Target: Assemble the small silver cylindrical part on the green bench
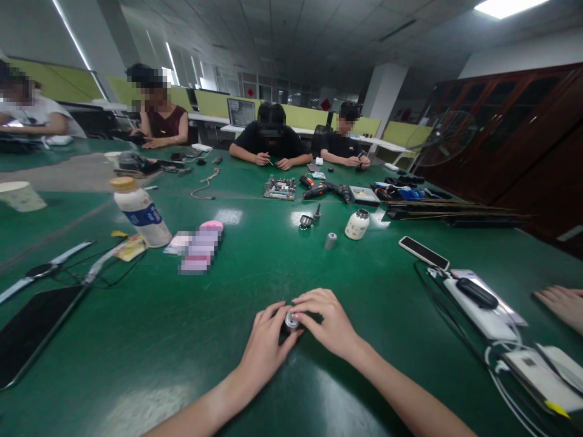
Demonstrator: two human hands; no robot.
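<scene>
A small round silver metal part (291,320) rests on the green table (191,340), held between both my hands. My left hand (264,346) curls round its left side with the fingers closed on it. From the right, my right hand (325,321) pinches its top and side. Most of the part is hidden by my fingers. Farther out on the table stand a small grey cylinder (330,240) and a white jar-like part (357,224), both out of my hands' reach.
A white bottle (140,212), a watch (40,270) and a dark tablet (31,331) lie at left. A phone (423,252), chargers and cables (483,303) lie at right, beside another person's hand (562,303). Several people sit across, with a circuit board (279,188) and tools.
</scene>
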